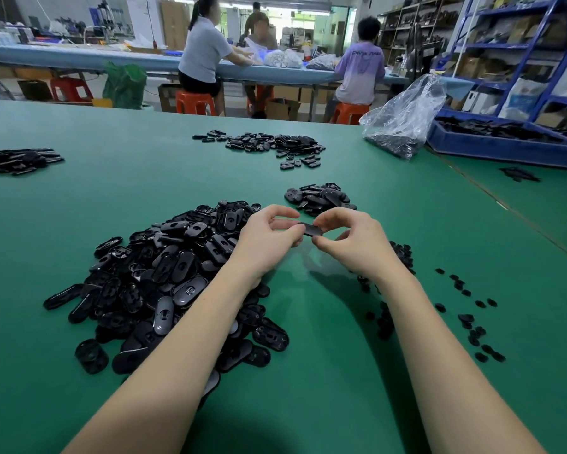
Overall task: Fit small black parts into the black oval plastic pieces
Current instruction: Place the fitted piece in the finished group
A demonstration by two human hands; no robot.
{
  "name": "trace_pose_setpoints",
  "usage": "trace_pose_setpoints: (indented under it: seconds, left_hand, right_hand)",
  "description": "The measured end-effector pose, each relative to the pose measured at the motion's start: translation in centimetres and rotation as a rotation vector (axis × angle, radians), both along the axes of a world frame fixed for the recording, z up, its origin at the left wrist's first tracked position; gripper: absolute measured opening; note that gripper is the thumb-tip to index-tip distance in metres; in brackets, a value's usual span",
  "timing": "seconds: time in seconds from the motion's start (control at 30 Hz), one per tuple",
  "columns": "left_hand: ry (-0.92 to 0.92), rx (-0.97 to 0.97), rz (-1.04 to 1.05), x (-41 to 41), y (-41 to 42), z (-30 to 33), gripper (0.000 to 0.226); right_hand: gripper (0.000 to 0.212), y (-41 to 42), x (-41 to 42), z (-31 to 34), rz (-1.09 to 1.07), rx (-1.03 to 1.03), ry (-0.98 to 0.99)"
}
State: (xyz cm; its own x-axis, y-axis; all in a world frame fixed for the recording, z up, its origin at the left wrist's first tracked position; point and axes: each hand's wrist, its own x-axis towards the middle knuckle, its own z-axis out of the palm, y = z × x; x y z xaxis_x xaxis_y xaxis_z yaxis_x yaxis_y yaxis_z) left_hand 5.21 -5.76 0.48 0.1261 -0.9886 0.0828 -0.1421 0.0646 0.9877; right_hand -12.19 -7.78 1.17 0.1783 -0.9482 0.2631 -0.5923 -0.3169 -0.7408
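The oval piece is held up in the air just beyond the big heap of oval pieces, at the heap's far right corner and clear of the green surface. It looks like thin moulded plastic: light, stiff and glossy, so likely a little slippery (a firm pinch at the ends should suit it better than a hold across the flat). That is how it is taken now. The left hand has its grip clamped on the piece's left end, thumb above and fingers curled under. The right hand pinches the right end, fingertips bent inward over it; whether a small part sits under them I cannot tell. Both forearms reach forward from the near edge, the left one crossing over the heap. The loose small black parts lie scattered to the right of the heap.
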Motion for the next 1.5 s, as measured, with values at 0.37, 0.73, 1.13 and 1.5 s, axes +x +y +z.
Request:
trace_pose_setpoints:
  seconds: [0.37, 0.73, 1.13, 1.5]
  left_hand:
    - [-1.18, -0.161, -0.094, -0.8, 0.6, -1.5, 0.04]
    - [-1.163, -0.165, -0.119, -0.5, 0.7, -1.3, 0.037]
    - [-1.167, -0.184, -0.129, -0.5, 0.7, -1.3, 0.038]
    - [-0.886, -0.186, -0.152, 0.9, 0.3, 0.3, 0.026]
  right_hand:
    - [0.006, -3.6, -1.3, -0.3, -0.397, -0.017, 0.026]
    - [0.011, -13.0, 2.4, 1.8, -0.441, -0.042, 0.273]
    - [0.016, -10.5, 2.1, 2.2, -0.387, -0.052, 0.165]
    - [0.007, -1.6, 0.5, 0.8, -0.098, 0.039, 0.14]
